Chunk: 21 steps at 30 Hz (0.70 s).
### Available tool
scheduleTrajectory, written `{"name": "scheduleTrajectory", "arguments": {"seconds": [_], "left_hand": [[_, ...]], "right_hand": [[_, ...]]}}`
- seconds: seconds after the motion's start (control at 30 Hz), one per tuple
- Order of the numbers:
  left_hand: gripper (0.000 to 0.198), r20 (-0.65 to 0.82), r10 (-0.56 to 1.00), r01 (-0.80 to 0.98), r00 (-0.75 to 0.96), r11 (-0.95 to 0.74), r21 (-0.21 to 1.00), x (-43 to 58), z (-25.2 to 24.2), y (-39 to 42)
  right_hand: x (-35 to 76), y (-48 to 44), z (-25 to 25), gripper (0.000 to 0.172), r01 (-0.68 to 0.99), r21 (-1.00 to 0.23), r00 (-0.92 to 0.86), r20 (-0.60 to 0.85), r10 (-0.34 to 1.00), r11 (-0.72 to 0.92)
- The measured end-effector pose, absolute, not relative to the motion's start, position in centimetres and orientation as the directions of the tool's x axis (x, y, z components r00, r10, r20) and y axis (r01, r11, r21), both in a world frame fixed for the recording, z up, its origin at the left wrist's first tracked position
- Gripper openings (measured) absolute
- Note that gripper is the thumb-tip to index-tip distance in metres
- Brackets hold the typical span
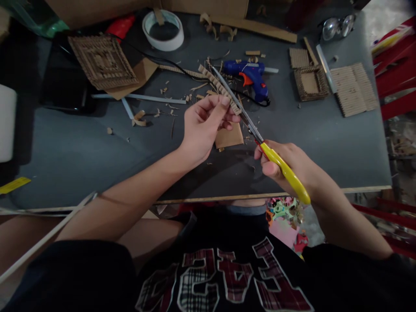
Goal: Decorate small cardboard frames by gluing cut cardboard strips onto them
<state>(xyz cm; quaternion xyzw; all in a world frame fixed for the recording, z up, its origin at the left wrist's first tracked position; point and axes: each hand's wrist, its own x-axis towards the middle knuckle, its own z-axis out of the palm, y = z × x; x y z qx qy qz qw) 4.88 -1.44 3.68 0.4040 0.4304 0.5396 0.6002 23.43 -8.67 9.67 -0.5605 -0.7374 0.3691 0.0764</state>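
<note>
Between the thumb and fingers of my left hand (206, 123) is pinched a narrow corrugated cardboard strip (218, 83), slanting up to the left. My right hand (286, 162) grips scissors (286, 171) with yellow handles. Their long blades point up-left and lie along the strip's right edge; whether they touch it I cannot tell. Under my left hand lies a flat brown cardboard piece (230, 135), partly covered. Just beyond the blades, a blue hot glue gun (251, 71) with an orange trigger rests on the dark table (130, 160).
Corrugated pieces (352, 91) and a small cardboard box (310, 82) lie at right, near eyeglasses (338, 27). A white tape roll (177, 37) stands at the back. At left are a square ridged cardboard panel (102, 60) and glue sticks (156, 99). Scraps litter the middle.
</note>
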Motion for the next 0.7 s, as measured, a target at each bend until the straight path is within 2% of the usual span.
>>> {"name": "scheduleTrajectory", "arguments": {"seconds": [0.17,0.33,0.7], "left_hand": [[0.021,-0.080,0.997,-0.279,0.019,0.082,0.957,4.9,3.9,-1.5],[0.019,-0.065,0.996,-0.267,0.068,0.081,0.960,4.8,3.7,-1.3],[0.023,0.019,0.999,-0.194,0.048,-0.009,0.981,4.1,2.1,-0.4]], "right_hand": [[23.8,-8.6,9.6,0.085,0.790,-0.602,-0.352,-0.294,0.889,0.114],[24.4,-8.4,9.5,0.082,0.797,-0.587,-0.373,-0.292,0.881,0.144],[24.9,-7.9,9.6,0.089,0.822,-0.555,-0.374,-0.352,0.858,0.131]]}}
